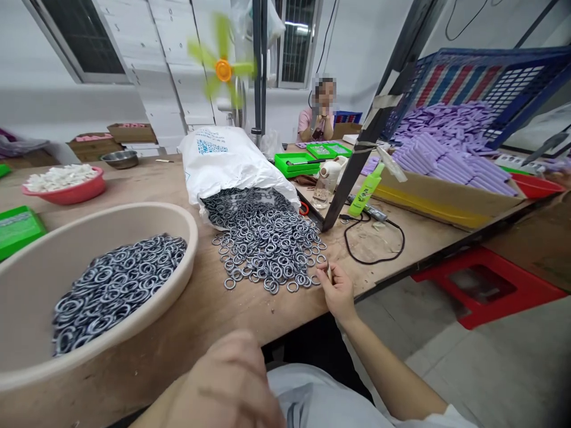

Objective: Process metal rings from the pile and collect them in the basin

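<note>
My right hand (pixel 338 292) is at the table's front edge, thumb and fingers pinched on a small pale, flat-looking piece (pixel 329 271). Just left of those fingertips lies a heap of grey metallic-looking rings (pixel 272 244). The heap spills from the mouth of a white sack (pixel 223 160) lying on its side. Close to the camera, my left hand (pixel 232 380) is blurred, its back towards me and its fingers mostly hidden. Beyond it on the left stands a large beige basin (pixel 185 261) holding many similar rings (pixel 120 285).
A dark metal post (pixel 357 160) rises from the table. Beside it are a green bottle (pixel 366 193) and a black cable (pixel 404 246). Purple pieces (pixel 446 157) fill a carton at right. A red stool (pixel 482 285) stands below. A person (pixel 319 119) sits across, near a fan (pixel 223 70).
</note>
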Available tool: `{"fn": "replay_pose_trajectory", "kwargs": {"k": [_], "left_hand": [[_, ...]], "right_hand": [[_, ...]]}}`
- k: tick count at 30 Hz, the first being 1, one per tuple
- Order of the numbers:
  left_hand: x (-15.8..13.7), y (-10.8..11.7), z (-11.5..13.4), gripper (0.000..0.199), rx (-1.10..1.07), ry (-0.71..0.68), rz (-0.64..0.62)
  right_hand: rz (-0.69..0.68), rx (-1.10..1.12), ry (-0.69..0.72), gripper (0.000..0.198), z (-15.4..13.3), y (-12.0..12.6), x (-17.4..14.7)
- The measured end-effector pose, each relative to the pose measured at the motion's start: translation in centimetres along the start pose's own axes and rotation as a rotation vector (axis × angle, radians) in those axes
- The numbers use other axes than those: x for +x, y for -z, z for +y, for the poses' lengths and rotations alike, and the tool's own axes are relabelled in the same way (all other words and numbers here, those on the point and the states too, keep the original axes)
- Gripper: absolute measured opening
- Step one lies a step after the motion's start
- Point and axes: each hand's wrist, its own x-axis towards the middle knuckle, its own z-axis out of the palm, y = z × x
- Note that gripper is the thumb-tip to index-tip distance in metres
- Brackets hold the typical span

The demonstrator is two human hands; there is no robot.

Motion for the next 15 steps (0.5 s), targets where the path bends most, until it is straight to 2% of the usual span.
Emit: {"fn": "replay_pose_trajectory", "kwargs": {"k": [2,4,7,10,15], "left_hand": [[2.1,0.5,-0.4,0.023,0.140,-0.010,-0.118],[3.5,0.5,-2.1,0.017,0.384,0.063,-0.151],[4.4,-0.1,-6.1,0.028,0.745,0.128,-0.213],[4.7,-0.9,-9.5,0.039,1.052,0.072,-0.246],[5.1,-1.7,-12.1,0.041,1.230,0.029,-0.288]], "right_hand": [[-0.010,-0.002,-0.001,0.025,-0.2,0.0,0.0],[-0.022,-0.003,-0.008,0.024,-0.3,0.1,0.0],[-0.030,-0.007,-0.014,0.022,-0.2,0.1,0.0],[-0.028,-0.014,-0.014,0.023,-0.1,0.1,0.0],[-0.045,-0.026,-0.025,0.026,0.1,0.1,0.0]]}}
